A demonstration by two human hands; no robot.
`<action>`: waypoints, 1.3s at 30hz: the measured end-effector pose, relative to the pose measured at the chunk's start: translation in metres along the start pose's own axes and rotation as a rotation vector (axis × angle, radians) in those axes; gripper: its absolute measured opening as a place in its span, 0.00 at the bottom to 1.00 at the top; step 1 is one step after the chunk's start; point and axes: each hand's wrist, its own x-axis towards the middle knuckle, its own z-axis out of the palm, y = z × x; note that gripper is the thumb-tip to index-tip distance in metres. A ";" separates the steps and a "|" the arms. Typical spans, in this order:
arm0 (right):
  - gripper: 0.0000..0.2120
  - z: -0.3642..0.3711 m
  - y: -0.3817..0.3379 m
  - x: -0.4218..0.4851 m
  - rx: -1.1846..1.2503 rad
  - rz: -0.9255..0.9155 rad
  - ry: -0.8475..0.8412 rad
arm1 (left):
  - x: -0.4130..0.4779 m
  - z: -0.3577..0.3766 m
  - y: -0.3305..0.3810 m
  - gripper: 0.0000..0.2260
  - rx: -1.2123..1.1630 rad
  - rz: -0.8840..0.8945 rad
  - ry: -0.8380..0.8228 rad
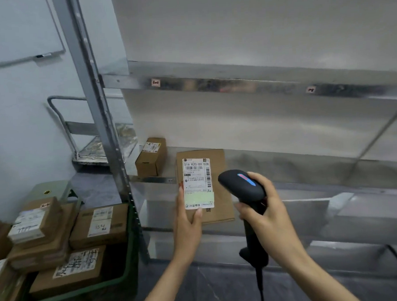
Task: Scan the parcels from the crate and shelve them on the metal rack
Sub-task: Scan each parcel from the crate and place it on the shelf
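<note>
My left hand (188, 222) holds a flat brown parcel (217, 170) upright in front of the metal rack (235, 84), its white shipping label facing me. My right hand (267, 213) grips a black barcode scanner (243, 187) just right of the parcel, its head turned toward the label and a blue light lit on top. A green crate (121, 281) at the lower left holds several brown parcels (98, 224). One small brown box (150, 157) lies on the rack's lower shelf, at its left end.
The scanner's cable (260, 289) hangs down between my arms. A metal hand trolley (87, 147) stands behind the rack's upright post (104, 123). A whiteboard (14, 31) hangs on the left wall. The floor is grey.
</note>
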 end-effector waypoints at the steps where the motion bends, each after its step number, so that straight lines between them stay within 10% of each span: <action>1: 0.26 -0.005 -0.001 0.000 0.007 -0.008 0.001 | 0.000 0.010 0.006 0.34 0.018 0.013 0.013; 39: 0.24 -0.001 -0.005 0.061 -0.045 -0.030 0.068 | 0.061 0.054 0.021 0.31 -0.018 0.123 -0.053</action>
